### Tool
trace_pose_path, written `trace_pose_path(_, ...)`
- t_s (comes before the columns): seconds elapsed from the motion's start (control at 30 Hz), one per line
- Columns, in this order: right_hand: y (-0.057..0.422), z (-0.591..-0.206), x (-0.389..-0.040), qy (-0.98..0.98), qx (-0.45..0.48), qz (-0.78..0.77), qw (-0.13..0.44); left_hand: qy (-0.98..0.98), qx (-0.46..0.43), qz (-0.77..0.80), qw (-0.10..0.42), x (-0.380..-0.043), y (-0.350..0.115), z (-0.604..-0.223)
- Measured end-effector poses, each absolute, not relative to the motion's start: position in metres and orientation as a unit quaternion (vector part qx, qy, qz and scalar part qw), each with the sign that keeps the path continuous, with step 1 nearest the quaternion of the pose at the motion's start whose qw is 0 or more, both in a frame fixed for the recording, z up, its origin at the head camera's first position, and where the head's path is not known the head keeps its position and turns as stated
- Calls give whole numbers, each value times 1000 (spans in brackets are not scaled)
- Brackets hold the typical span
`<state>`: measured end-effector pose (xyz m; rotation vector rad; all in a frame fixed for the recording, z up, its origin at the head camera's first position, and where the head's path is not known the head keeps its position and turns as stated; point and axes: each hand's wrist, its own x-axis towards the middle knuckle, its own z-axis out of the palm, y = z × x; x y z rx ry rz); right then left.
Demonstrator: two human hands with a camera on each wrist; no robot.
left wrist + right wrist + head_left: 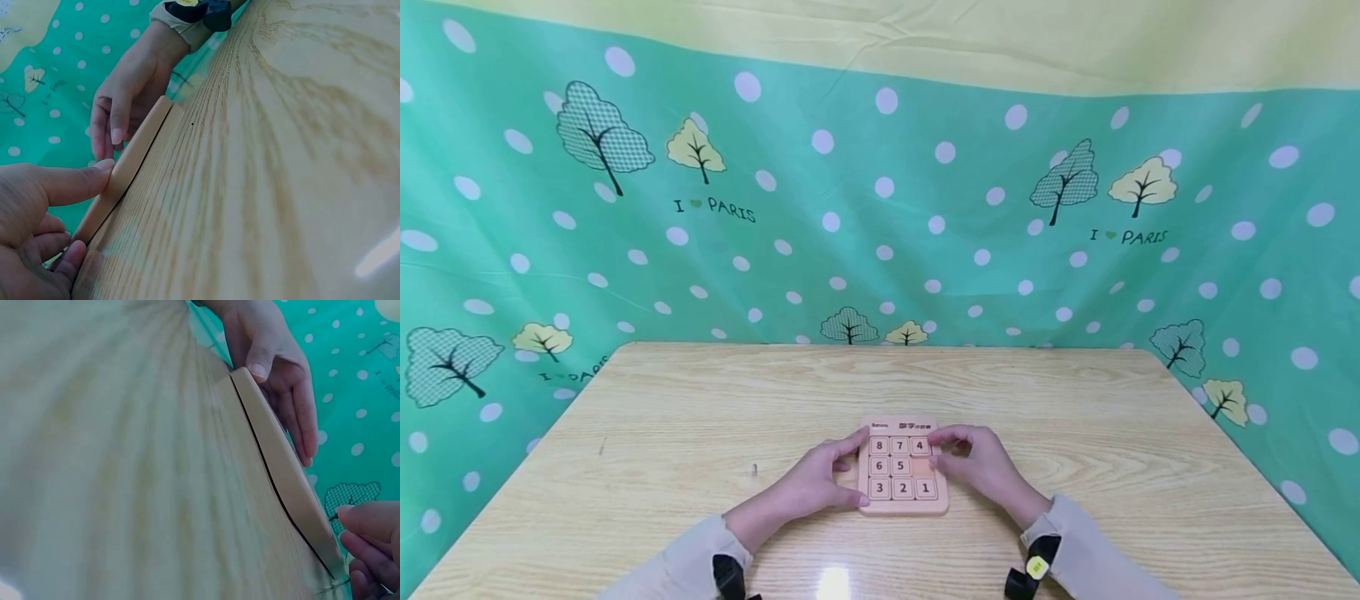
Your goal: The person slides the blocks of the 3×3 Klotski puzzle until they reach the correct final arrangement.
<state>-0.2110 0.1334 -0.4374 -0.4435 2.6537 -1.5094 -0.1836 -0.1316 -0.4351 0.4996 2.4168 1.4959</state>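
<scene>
A pink number sliding puzzle [904,507] lies flat on the table, its tiles reading 8, 7, 4 on top, 6, 5 and a gap in the middle, and 3, 2, 1 below. My left hand [814,478] grips the puzzle's left side, one finger at the upper corner and thumb at the lower. My right hand [979,460] is at the right side, with its index fingertip at the 4 tile [919,447] and its thumb over the edge of the gap. In the right wrist view, the puzzle's side [284,469] hides the tiles.
The wooden table [700,400] extends around the puzzle on all sides. A small dark mark [755,470] shows on it to the left. Behind stands a green dotted curtain [865,208] with printed trees, which also hangs along both sides.
</scene>
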Motion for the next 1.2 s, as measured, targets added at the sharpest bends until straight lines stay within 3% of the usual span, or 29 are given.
trace_pose_path(0.2, 136, -433, -196, 851, -164, -494, 64, 831, 167, 513, 131, -185, -131, -435)
trace_pose_path(0.67, 139, -432, -183, 845, -213, -484, 78, 824, 165, 525, 135, -185, -131, -434)
trace_pose_path(1.2, 134, -437, -192, 869, -185, -457, 38, 828, 171, 518, 131, -184, -131, -434)
